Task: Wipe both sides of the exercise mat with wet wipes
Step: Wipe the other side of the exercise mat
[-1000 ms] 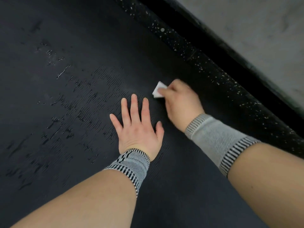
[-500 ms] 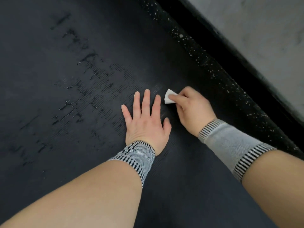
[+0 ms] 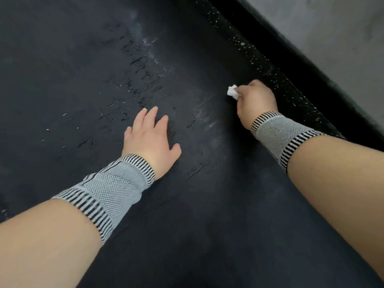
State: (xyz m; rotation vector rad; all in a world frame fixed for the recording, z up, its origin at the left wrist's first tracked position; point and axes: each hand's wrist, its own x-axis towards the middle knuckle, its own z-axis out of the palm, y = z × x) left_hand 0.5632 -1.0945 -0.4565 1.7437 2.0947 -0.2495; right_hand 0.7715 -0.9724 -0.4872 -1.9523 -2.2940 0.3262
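Head view, looking down on a dark exercise mat (image 3: 87,59) that fills most of the field. The left hand (image 3: 149,136), near the centre, lies palm-down on the mat with its fingers straight and lightly spread, pointing toward 12 o'clock; this grip holds nothing. The right hand (image 3: 256,100), at about 2 o'clock from the left hand and well apart from it, has its fingers curled round a crumpled white wet wipe (image 3: 232,92); the wipe protrudes from the 9 o'clock side of the fist and appears to be pressed against the mat, close to the mat's right-hand border. Each wrist carries a grey knitted wrist sleeve with black-and-white striped ends, the left wrist sleeve (image 3: 112,188) toward 7 o'clock and the right wrist sleeve (image 3: 278,132) toward 3 o'clock; bare forearms run off the lower edge.

Glistening wet streaks (image 3: 143,80) mark the ribbed mat surface from 12 o'clock down to the left hand, with scattered droplets out to 9 o'clock. Along the mat's border, running from 12 toward 4 o'clock, lies a black speckled floor strip (image 3: 245,46); beyond it, at 1 to 2 o'clock, is a grey concrete surface (image 3: 332,32). No container is in view.
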